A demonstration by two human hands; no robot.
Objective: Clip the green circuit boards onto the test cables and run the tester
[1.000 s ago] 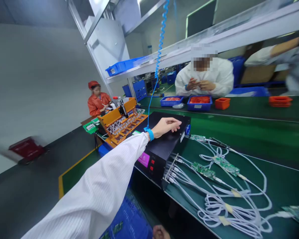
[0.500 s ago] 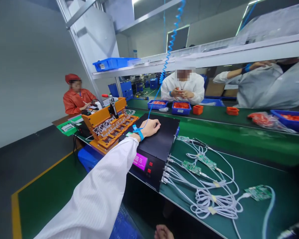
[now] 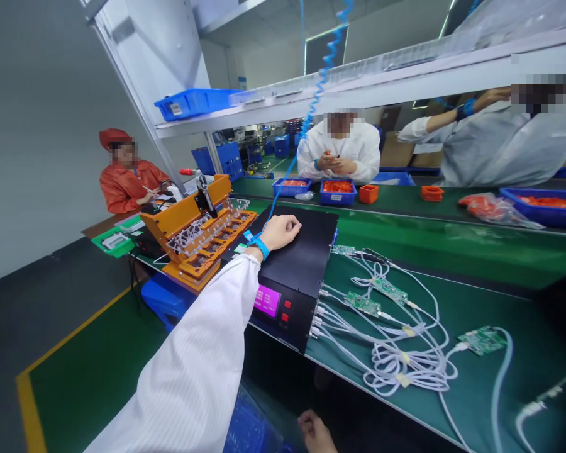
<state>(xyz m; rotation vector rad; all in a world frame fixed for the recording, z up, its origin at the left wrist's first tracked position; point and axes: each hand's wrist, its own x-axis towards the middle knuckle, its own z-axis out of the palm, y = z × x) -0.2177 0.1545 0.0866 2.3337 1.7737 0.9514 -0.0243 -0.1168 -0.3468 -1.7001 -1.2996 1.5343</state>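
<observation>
My left hand [image 3: 281, 231], with a blue strap [image 3: 257, 244] at the wrist, rests on top of a black box [image 3: 306, 258], its fingers curled with nothing visible in them. The box's front shows a lit pink screen [image 3: 268, 301] and red buttons. Down at the bottom edge is my right hand [image 3: 315, 431], below the table edge, fingers curled, touching nothing I can make out. White cables [image 3: 400, 365] run from the box's right side to green circuit boards [image 3: 363, 303]. An orange fixture [image 3: 207, 242] with clear pins and a lever clamp stands left of the box.
Across the table a person in white [image 3: 339, 148] sits behind blue bins [image 3: 338, 194] of orange parts. Another person in red [image 3: 132, 176] sits at the left. A shelf [image 3: 283, 110] spans above, and a coiled blue cord [image 3: 318, 88] hangs down.
The view has shifted slightly, so most things sit a little higher in the picture. My left hand stays on the black box, and more of my right hand shows at the bottom.
</observation>
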